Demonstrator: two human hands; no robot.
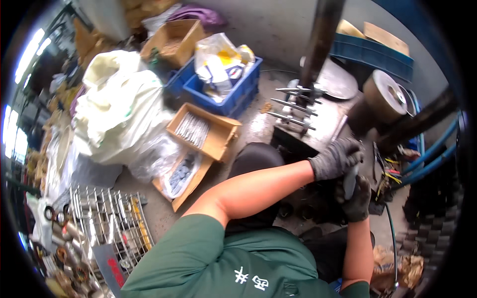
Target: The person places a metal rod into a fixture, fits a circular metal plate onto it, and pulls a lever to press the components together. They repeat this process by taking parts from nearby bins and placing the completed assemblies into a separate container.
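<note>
Both gloved hands, left hand (337,159) above right hand (357,198), clasp a grey cylindrical piece (350,181), best kept upright, grip firm.
</note>
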